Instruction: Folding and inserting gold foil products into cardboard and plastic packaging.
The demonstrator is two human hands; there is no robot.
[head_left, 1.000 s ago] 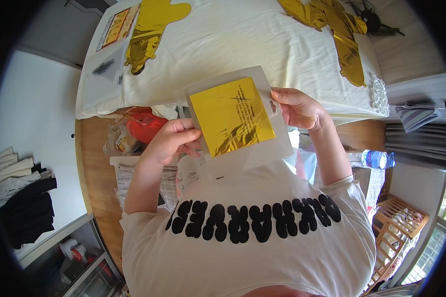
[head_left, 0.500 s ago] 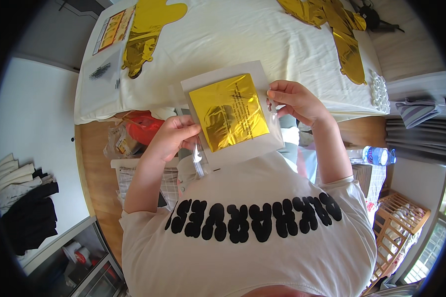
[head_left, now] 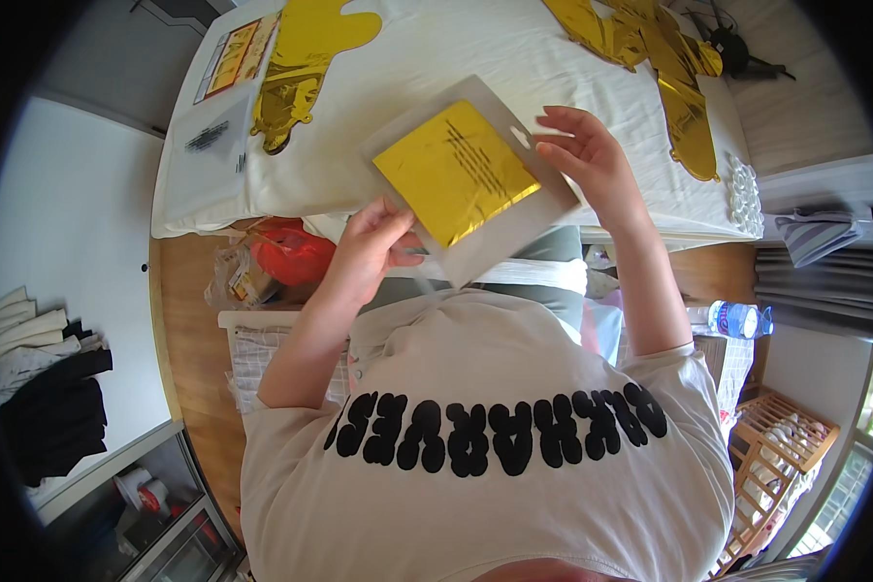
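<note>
A folded gold foil sheet (head_left: 456, 173), printed with dark lines of text, lies flat against a pale card sleeve (head_left: 490, 238) that has a hang hole near one corner. My left hand (head_left: 376, 242) pinches the sleeve's lower left edge, thumb on top and fingers partly hidden beneath. The sleeve is tilted in the air above my lap, by the near edge of the bed-like surface. Beside its right edge, close to the hang hole, my right hand (head_left: 592, 160) has its fingers spread and seems to grip nothing.
On the white-covered surface (head_left: 427, 53) lie flat gold foil balloons, one at left (head_left: 296, 73) and one at right (head_left: 664, 78). A printed card (head_left: 235, 58), a clear bag (head_left: 209, 160) and clear rings (head_left: 744, 199) lie there too. Below left sits a red bag (head_left: 293, 252).
The sleeve has turned and moved up, away from my body. My right hand has let go of its right edge and opened; the clear film by my left hand is largely out of sight.
</note>
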